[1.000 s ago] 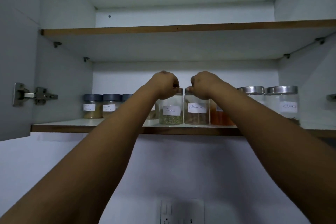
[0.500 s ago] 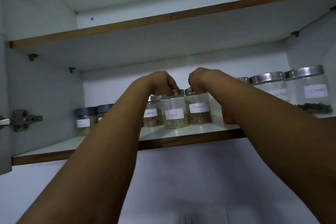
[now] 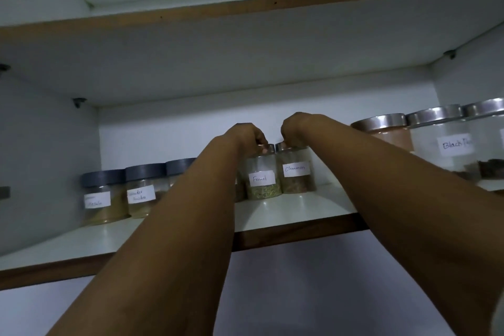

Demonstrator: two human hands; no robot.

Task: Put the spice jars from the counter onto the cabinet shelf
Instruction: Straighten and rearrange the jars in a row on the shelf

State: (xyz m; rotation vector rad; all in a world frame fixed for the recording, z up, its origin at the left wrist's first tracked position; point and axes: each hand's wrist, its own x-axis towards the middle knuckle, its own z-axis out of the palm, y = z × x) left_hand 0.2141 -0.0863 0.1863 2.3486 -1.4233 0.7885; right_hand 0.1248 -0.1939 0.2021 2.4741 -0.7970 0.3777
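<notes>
Hands [image 3: 246, 135] [image 3: 296, 128] gripping lids: Fennel jar [image 3: 263, 177], Cinnamon jar [image 3: 297, 170].

1. The left forearm [image 3: 174, 226] hides most of a third grey-lidded jar [image 3: 180, 169].
2. The black pepper jar [image 3: 447, 144] label is partly cut off.
3. The rightmost jar [image 3: 488, 133] runs past the edge.

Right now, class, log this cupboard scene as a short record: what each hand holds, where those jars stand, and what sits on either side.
left hand: grips the lid of the Fennel jar
right hand: grips the lid of the Cinnamon jar
position: both jars upright on the lower shelf, side by side
to the left: grey-lidded jars
to the right: larger steel-lidded jars, one labelled Black P...
upper shelf: only its underside shows
</notes>
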